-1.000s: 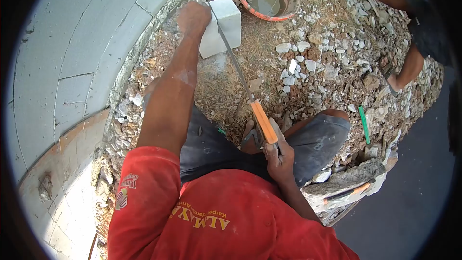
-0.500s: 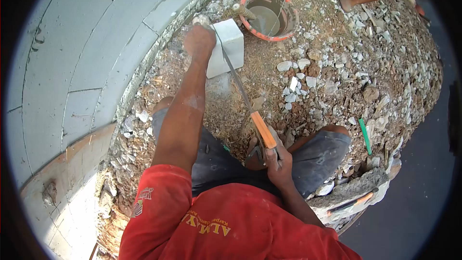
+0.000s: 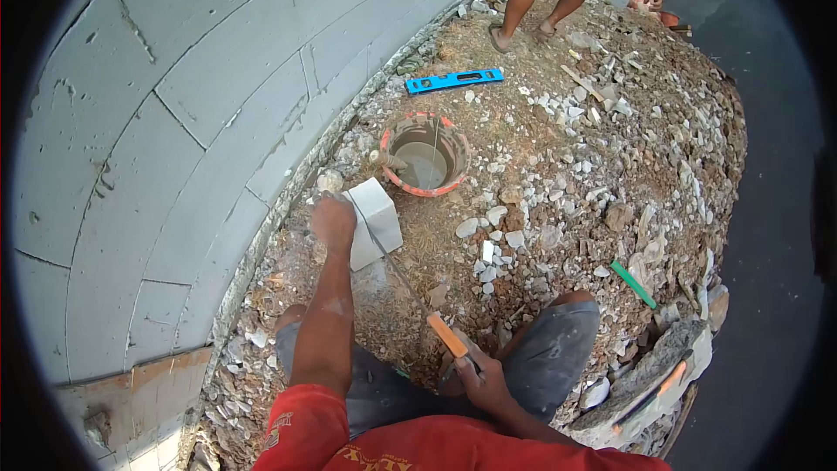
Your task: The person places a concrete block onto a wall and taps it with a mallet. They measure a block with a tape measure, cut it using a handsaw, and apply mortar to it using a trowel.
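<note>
My right hand (image 3: 481, 379) is closed around the orange handle (image 3: 447, 335) of a hand saw. The saw's long thin blade (image 3: 394, 267) slants up and left, lying across the top of a white block (image 3: 375, 220). My left hand (image 3: 333, 223) grips the left side of that block, close to the far end of the blade; its fingertips are partly hidden. The block rests on the ground between my knees and an orange-rimmed bucket (image 3: 459, 176) holding grey mix. A stick-like handle (image 3: 386, 160) leans over the bucket's rim.
A grey block wall (image 3: 218, 174) curves along the left. A blue spirit level (image 3: 454, 80) lies beyond the bucket, near another person's legs (image 3: 520, 4). Rubble (image 3: 575, 192) and a green strip (image 3: 633, 284) lie right. Another orange-handled tool (image 3: 673, 378) rests on a rock slab.
My view has tilted up, so the block, bucket and level appear lower. More of the other person now shows. My hands still hold the block and the saw.
</note>
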Demonstrator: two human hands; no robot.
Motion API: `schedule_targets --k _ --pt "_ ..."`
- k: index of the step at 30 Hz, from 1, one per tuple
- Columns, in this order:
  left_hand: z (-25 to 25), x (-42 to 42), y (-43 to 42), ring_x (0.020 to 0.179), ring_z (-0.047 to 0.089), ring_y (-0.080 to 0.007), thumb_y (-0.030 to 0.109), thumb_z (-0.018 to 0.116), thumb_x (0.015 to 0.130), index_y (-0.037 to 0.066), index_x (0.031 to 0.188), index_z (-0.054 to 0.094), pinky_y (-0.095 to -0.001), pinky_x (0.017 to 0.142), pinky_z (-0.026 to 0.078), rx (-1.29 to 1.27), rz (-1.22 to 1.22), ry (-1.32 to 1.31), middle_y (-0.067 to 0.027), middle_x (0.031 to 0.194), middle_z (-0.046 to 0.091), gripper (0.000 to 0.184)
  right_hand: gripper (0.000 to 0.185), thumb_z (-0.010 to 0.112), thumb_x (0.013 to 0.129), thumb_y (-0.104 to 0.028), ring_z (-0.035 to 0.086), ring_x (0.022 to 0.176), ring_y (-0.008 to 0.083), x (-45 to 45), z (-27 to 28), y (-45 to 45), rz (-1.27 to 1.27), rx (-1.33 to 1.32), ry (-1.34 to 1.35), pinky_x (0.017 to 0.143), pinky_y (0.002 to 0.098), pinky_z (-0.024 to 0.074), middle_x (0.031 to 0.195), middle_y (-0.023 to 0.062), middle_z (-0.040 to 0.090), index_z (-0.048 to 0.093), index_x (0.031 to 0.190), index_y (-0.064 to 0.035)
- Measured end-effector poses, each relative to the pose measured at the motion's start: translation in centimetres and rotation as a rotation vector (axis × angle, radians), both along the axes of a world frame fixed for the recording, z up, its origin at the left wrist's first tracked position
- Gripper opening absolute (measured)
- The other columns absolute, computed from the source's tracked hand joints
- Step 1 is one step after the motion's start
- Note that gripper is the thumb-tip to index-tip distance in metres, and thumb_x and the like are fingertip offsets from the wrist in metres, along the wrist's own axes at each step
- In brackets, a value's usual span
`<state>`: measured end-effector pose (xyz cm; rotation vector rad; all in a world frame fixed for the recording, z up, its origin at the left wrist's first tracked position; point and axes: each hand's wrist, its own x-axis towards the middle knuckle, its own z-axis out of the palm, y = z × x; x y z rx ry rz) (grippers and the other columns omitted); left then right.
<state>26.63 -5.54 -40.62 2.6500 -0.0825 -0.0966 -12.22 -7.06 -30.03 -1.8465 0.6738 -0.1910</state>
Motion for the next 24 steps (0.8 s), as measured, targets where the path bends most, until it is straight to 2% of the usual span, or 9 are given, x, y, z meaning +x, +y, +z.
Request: schedule_targets --k 3,4,7,9,11,15,17,21,24 --pt "-1.2 -1.6 0.1 0.127 0.052 -0.0401 0.031 0.054 0.096 0.0 0.116 0.067 -0.0495 0.103 0.043 0.076 -0.033 -0.058 -0.0229 0.124 0.064 0.04 0.045 0.054 0.103 -0.031 0.058 0.07 0.0226 9.3 -4.4 -1.6 -0.036 -0.037 -0.027 0.067 0.0378 0.0486 0.077 0.0155 0.06 0.056 0.139 -0.0033" --pt "-1.1 -2.2 0.4 0.127 0.051 -0.0407 0.035 0.054 0.096 0.0 0.117 0.067 -0.0512 0.106 0.04 0.038 -0.047 -0.032 -0.0237 0.125 0.063 0.043 0.045 0.053 0.104 -0.035 0.057 0.07 0.0242 13.2 -6.6 -3.1 -0.014 -0.073 -0.031 0.069 0.0383 0.0486 0.077 0.0157 0.06 0.058 0.137 -0.005" --pt "-1.4 -1.1 1.2 0.135 0.043 -0.0423 0.051 0.05 0.097 -0.002 0.129 0.061 -0.0546 0.114 0.028 -0.157 -0.131 -0.136 -0.0266 0.135 0.056 0.063 0.047 0.051 0.104 -0.036 0.067 0.103 0.0338 17.8 -5.2 -4.5 0.04 -0.134 -0.036 0.092 0.0392 0.0499 0.112 0.0255 0.068 0.056 0.139 -0.0045" --pt "1.2 -2.3 1.7 0.147 0.026 -0.0423 0.078 0.048 0.085 0.01 0.15 0.041 -0.0556 0.12 0.014 -0.156 -0.296 0.006 -0.0267 0.152 0.039 0.094 0.048 0.051 0.104 -0.035 0.065 0.111 0.0347 16.8 -4.4 -3.5 0.047 -0.053 0.019 0.097 0.0395 0.0481 0.12 0.0269 0.065 0.054 0.14 -0.0045" --pt "0.8 -2.2 2.3 0.15 0.02 -0.042 0.088 0.045 0.078 0.022 0.155 0.037 -0.0584 0.121 0.007 -0.001 -0.514 0.002 -0.0231 0.159 0.031 0.102 0.048 0.05 0.105 -0.035 0.063 0.119 0.0355 16.2 -4.8 -2.8 0.039 -0.001 0.036 0.101 0.0398 0.0462 0.127 0.0283 0.062 0.052 0.142 -0.0046" --pt "0.5 -1.8 1.9 0.149 0.024 -0.0413 0.093 0.047 0.071 0.025 0.155 0.036 -0.0602 0.121 0.007 0.135 -0.547 0.017 -0.0223 0.158 0.033 0.109 0.05 0.05 0.105 -0.031 0.067 0.11 0.0312 11.2 -4.9 -1.6 0.009 -0.005 -0.004 0.095 0.0369 0.0483 0.124 0.0262 0.065 0.047 0.146 -0.004" --pt "0.3 -0.8 1.6 0.148 0.026 -0.0416 0.092 0.047 0.071 0.025 0.154 0.039 -0.0599 0.119 0.012 0.133 -0.538 0.037 -0.024 0.157 0.034 0.107 0.052 0.052 0.105 -0.029 0.053 0.079 0.0156 4.3 -0.1 -0.2 0.001 0.095 0.141 0.077 0.0339 0.0471 0.087 0.0104 0.062 0.047 0.144 0.0039" --pt "0.6 -0.6 1.3 0.143 0.033 -0.0434 0.091 0.05 0.071 0.019 0.151 0.045 -0.0589 0.116 0.02 0.129 -0.524 0.027 -0.0294 0.149 0.041 0.108 0.052 0.051 0.105 -0.025 0.053 0.077 0.0147 -1.4 1.1 0.6 0.009 -0.01 -0.026 0.074 0.0331 0.0478 0.088 0.0086 0.063 0.044 0.145 0.007" --pt "0.1 -1.2 1.7 0.141 0.035 -0.0418 0.089 0.052 0.072 0.017 0.149 0.048 -0.0579 0.114 0.022 0.163 -0.529 -0.017 -0.0291 0.145 0.044 0.107 0.05 0.053 0.103 -0.028 0.066 0.078 0.0284 6.2 -1.4 -1.3 0.022 0.03 0.146 0.075 0.0397 0.0515 0.091 0.0247 0.068 0.049 0.143 0.0009"
